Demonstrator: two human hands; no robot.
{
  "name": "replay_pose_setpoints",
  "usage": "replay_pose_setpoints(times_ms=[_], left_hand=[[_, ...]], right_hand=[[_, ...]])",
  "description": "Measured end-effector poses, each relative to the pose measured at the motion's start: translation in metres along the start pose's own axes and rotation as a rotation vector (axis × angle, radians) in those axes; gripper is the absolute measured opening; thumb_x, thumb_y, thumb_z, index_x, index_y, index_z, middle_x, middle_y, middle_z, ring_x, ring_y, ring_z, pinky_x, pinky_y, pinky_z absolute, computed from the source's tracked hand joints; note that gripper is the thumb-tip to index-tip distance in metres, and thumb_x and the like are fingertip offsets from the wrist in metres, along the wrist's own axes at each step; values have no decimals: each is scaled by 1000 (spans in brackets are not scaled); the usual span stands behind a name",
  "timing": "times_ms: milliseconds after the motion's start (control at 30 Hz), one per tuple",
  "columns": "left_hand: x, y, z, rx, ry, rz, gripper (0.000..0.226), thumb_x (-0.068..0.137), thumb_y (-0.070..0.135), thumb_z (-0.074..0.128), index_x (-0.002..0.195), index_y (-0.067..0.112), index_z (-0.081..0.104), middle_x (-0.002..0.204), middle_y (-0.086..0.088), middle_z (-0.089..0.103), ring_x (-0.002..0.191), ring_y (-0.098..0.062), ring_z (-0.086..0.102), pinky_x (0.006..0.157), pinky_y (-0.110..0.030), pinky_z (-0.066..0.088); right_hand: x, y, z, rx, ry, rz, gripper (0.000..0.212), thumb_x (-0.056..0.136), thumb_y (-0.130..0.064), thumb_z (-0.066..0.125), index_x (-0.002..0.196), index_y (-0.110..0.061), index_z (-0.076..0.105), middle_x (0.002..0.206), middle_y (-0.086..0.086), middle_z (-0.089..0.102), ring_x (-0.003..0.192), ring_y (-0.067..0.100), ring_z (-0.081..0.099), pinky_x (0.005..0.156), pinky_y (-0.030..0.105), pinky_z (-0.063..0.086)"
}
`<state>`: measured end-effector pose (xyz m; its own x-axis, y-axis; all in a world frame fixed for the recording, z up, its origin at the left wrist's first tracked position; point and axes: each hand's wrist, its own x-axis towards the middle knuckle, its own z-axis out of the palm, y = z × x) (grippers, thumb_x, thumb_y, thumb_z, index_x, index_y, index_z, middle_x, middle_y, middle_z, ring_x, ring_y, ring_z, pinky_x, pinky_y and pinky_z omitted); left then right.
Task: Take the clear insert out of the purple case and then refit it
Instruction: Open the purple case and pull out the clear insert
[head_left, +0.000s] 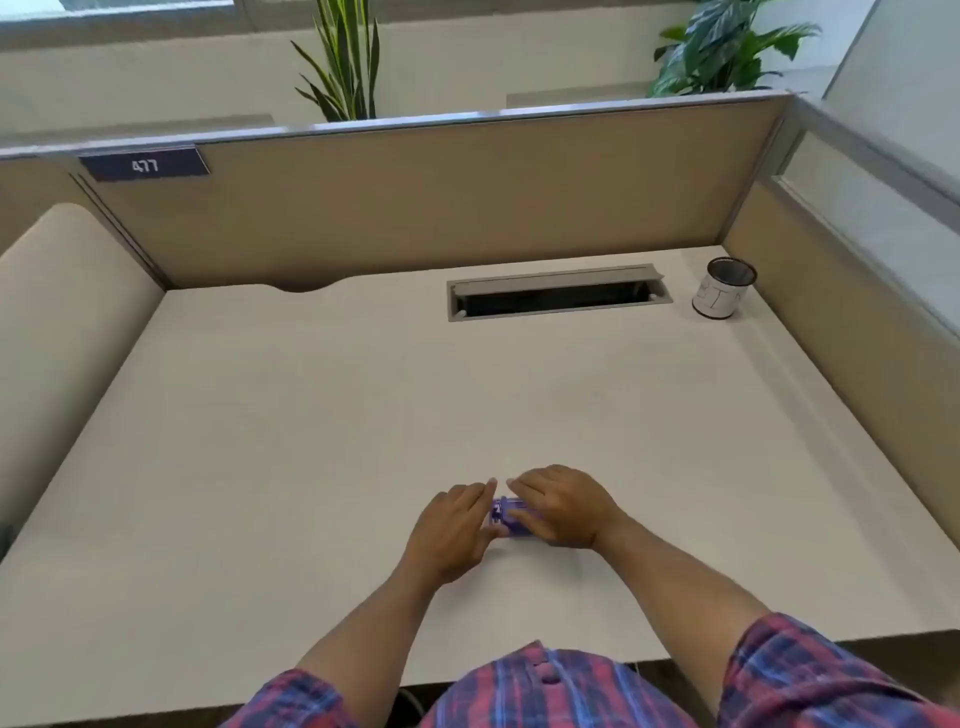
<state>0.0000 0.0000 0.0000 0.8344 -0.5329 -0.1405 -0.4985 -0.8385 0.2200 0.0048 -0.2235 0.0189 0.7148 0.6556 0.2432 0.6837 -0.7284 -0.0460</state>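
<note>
A small purple case (508, 514) lies on the pale desk (311, 415) near its front edge, mostly covered by both hands. My left hand (452, 530) presses against its left end with the fingers curled around it. My right hand (563, 506) covers its right side, thumb and fingers gripping it. The clear insert cannot be made out separately; any part of it is hidden under the fingers or blurred.
A grey cable slot (558, 297) is cut into the desk at the back. A dark mesh cup with a white label (723, 288) stands at the back right. Tan partition walls (415, 208) enclose the desk on three sides.
</note>
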Motion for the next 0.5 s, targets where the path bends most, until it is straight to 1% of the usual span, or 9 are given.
replay_pose_setpoints(times_ms=[133,233,300,400,500], left_hand=[[-2,-6,6,10,7,-4,76,98,61,44,156,13,32,153,-1,48,135,-21,48,107,-32,40],[1,-6,9,-6,-20,-9,73,96,56,54,153,13,38,149,-2,51,132,-23,50,104,-33,41],[4,-6,10,-25,-26,-7,69,94,52,60,149,14,43,142,-2,55,126,-24,53,100,-34,43],[6,-3,13,-64,-42,-11,59,92,46,65,141,18,51,131,-1,60,116,-24,57,93,-33,46],[9,-4,16,-76,-43,-23,51,92,40,66,136,19,54,127,-1,60,112,-24,56,90,-34,48]], right_hand=[[0,-3,-3,55,-88,62,39,89,-39,70,110,-6,75,96,5,79,80,25,74,67,34,59],[2,-6,3,49,-134,50,43,91,-45,66,112,-7,73,97,6,78,81,26,73,70,35,59],[3,-6,5,49,-153,59,43,95,-47,59,108,-9,72,94,5,77,79,27,70,69,36,55],[5,-10,12,61,-185,75,37,96,-44,56,102,-10,70,85,6,72,73,28,65,67,36,49],[8,-11,17,132,-249,118,35,96,-40,56,105,-9,68,90,9,71,78,30,63,74,38,47]])
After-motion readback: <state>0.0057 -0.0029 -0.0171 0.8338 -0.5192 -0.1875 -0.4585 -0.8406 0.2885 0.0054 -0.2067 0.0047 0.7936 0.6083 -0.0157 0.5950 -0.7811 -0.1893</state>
